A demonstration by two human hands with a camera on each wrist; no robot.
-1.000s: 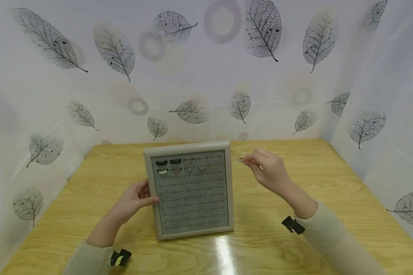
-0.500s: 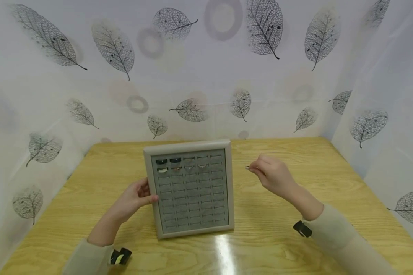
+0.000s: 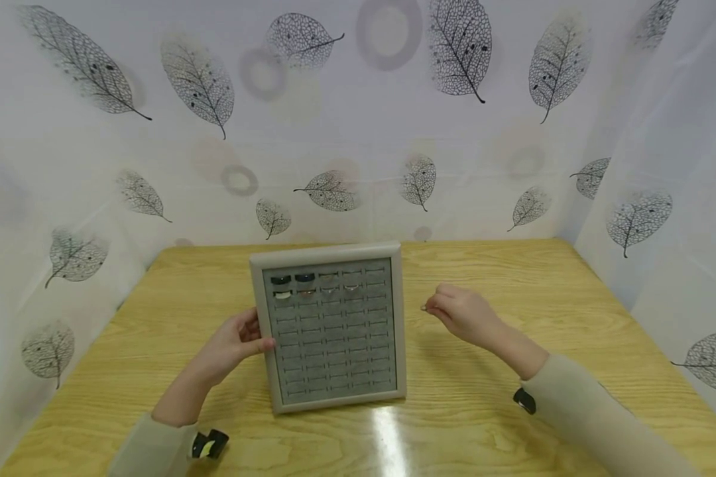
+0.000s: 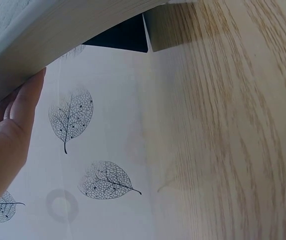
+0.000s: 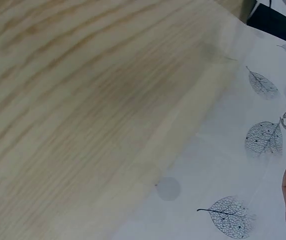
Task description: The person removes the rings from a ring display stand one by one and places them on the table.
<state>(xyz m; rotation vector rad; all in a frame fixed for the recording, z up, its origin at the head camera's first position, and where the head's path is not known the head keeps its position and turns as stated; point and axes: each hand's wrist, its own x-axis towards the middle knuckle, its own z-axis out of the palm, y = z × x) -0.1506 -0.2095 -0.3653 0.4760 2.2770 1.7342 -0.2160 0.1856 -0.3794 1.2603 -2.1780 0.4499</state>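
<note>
A ring display board [image 3: 402,321] with a pale frame and grey slotted fabric stands tilted back on the table. Several rings, two of them black [image 3: 304,278], sit in its top two rows. My left hand [image 3: 229,349] grips the board's left edge, thumb on the front and fingers partly hidden behind. To the right of the board, my right hand [image 3: 468,317] pinches a small ring [image 3: 423,307] between thumb and fingertips, apart from the board. In the right wrist view this silvery ring [image 5: 283,123] looks like a band with a gap and a textured surface.
The wooden table [image 3: 489,411] extends to a pale curtain [image 3: 358,146] with a leaf print at the back and sides. A dark support [image 4: 120,37] shows behind the board in the left wrist view. Black bands sit at both sleeves.
My right hand has come down beside the board with the ring, moving first a little right, then back left. The left hand and the board stay as they were.
</note>
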